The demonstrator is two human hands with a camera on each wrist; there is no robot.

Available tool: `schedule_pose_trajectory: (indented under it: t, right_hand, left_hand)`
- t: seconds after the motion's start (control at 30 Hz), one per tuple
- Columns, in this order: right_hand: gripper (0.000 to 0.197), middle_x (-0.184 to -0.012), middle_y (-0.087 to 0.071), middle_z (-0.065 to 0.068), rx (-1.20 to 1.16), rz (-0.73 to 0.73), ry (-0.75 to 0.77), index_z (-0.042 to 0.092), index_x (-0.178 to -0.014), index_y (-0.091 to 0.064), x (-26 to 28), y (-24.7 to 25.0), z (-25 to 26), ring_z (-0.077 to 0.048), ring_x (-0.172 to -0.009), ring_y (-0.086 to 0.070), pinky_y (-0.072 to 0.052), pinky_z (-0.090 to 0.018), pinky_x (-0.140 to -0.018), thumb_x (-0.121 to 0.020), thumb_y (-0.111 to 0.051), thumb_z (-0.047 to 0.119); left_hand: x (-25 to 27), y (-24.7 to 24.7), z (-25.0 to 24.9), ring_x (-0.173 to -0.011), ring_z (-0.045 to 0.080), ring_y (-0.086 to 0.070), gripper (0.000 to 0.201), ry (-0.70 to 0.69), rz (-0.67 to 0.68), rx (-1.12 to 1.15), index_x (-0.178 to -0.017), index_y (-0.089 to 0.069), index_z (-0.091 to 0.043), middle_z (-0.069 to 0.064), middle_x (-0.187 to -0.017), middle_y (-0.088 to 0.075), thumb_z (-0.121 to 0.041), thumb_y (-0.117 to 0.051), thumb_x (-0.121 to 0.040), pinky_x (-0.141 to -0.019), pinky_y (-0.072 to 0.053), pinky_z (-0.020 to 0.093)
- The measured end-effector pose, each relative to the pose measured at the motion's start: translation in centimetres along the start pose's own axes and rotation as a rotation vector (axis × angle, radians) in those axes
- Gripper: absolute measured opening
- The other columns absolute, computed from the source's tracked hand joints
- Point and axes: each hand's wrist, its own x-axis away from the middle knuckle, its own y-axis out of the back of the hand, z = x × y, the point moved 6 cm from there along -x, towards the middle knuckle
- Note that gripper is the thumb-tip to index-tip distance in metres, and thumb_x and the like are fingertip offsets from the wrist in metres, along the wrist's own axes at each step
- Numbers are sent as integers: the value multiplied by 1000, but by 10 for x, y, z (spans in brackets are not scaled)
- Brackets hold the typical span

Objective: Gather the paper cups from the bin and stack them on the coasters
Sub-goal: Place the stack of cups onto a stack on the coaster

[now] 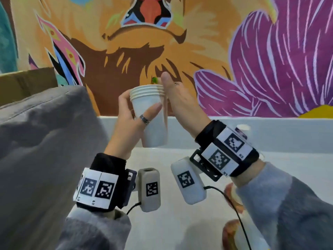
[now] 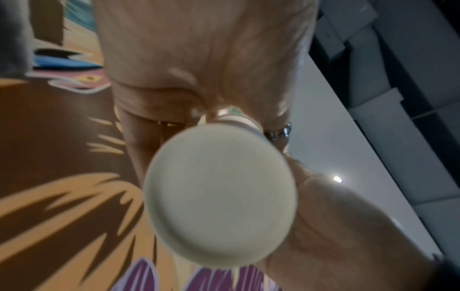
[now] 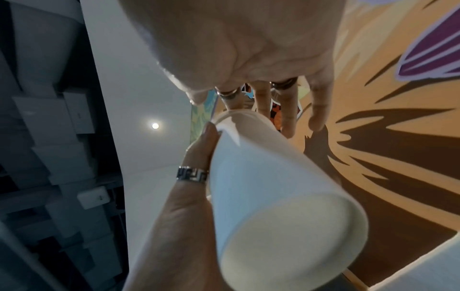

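A stack of several nested white paper cups is held upright in the air in front of the mural. My left hand grips its side, thumb on the far left and ringed finger across the front. The stack's round base fills the left wrist view, below my left palm. My right hand is at the rim on the right, thumb upright beside it. In the right wrist view its fingers reach straight past the rim of the cups and curl around nothing.
A white surface lies below the hands and ends at the painted wall. A grey cushion fills the left, with a cardboard box behind it. Blurred reddish round shapes lie at lower right, partly behind my right sleeve.
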Motion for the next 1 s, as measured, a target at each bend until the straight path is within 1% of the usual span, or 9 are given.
schedule_pose_trajectory:
  t: [0.13,0.2,0.33,0.43,0.5,0.63,0.8,0.9,1.0]
  right_hand:
    - [67,-108,-50,-36,92,54,-37,-20,-119,-42,21,50,0,-37,-92,-51,-46,-25,-69,-100,-23,42]
    - [55,-110,-57,-5,115,87,-93,4,-132,-44,34,78,-7,-11,-83,-57,-45,-9,-68,-99,-25,43]
    - [57,-119,-47,16,150,152,-217,28,-143,-25,62,127,-38,-7,-101,-57,-49,-31,-87,-92,-36,53]
    - [76,-122,-47,11,43,228,-326,35,-143,-18,87,149,-66,-9,-108,-55,-48,-30,-89,-79,-47,63]
    - [81,-128,-48,5,-39,274,-380,47,-135,-20,101,157,-84,-16,-113,-57,-51,-41,-93,-69,-62,67]
    - [81,-131,-50,2,-48,241,-385,52,-129,-18,112,174,-103,-20,-112,-59,-51,-45,-95,-68,-71,57]
    - [75,-126,-51,0,-65,74,-326,46,-128,-25,116,196,-114,-17,-104,-61,-55,-31,-83,-67,-67,45]
    - [67,-121,-53,-5,-86,-99,-264,35,-129,-34,117,209,-117,-17,-101,-60,-57,-32,-79,-72,-68,37]
    - [65,-117,-54,-9,-127,-253,-163,26,-130,-36,118,219,-115,-16,-100,-58,-57,-28,-71,-78,-74,24]
  left_hand:
    - [9,-47,0,-102,9,-62,63,109,-20,56,-120,-32,-32,-6,-118,-53,-46,-70,-72,-70,-56,27]
    - [14,-69,3,-99,11,-64,72,193,-53,121,-129,-26,-27,-5,-119,-53,-49,-70,-76,-65,-56,29]
    - [23,-111,9,-108,19,-60,66,250,-63,161,-132,-20,-24,-1,-124,-48,-39,-63,-84,-68,-58,35]
    - [32,-143,20,-111,22,-59,76,313,-32,191,-131,-19,-25,1,-126,-49,-45,-67,-76,-81,-57,41]
    - [36,-163,31,-111,23,-60,77,376,0,180,-129,-20,-26,2,-125,-51,-52,-69,-74,-90,-53,46]
    - [43,-190,46,-111,23,-58,55,425,64,62,-127,-24,-27,2,-124,-50,-56,-51,-89,-96,-49,46]
    - [42,-197,53,-103,8,-52,27,337,128,-113,-105,-49,-28,-11,-106,-53,-52,-39,-95,-102,-41,43]
    - [42,-200,58,-98,16,-52,45,314,106,-132,-106,-54,-8,1,-104,-53,-50,-44,-95,-101,-42,43]
    - [49,-207,65,-109,25,-59,30,352,124,-104,-94,-50,-9,10,-107,-58,-38,-45,-97,-91,-52,33]
